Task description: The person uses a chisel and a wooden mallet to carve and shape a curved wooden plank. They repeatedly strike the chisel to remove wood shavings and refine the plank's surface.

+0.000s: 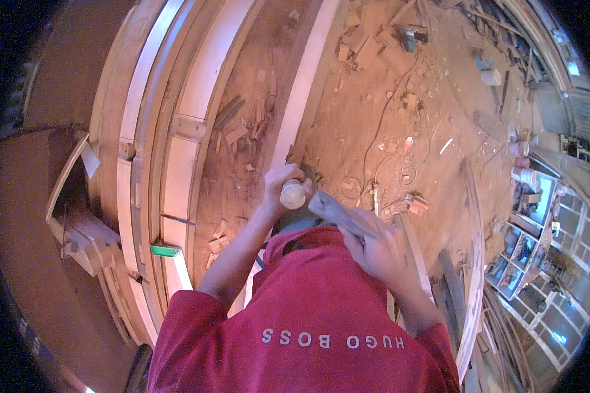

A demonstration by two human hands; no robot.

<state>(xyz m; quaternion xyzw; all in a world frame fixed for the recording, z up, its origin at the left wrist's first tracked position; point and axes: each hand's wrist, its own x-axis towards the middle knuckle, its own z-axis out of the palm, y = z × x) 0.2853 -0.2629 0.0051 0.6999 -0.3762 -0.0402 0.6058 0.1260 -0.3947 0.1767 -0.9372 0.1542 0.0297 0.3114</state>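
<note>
My left hand [278,185] is closed around an upright chisel [293,194], whose round, pale handle end faces up. The blade is mostly hidden below my fist, over the near end of a long timber beam [303,98]. In my right hand [375,252] is a grey, bar-like striking tool [337,215], gripped with the fingers wrapped round it. Its blunt end is just right of the chisel handle, with a small gap between them. I cannot tell whether it is wood or metal.
More long timbers [196,98] run along the left, one with a green-painted end [166,251]. Wood offcuts [390,56] and a dark cable [381,121] lie on the dirt floor. Window frames [521,252] and buckets [523,173] stand at the right, above stacked boards [505,347].
</note>
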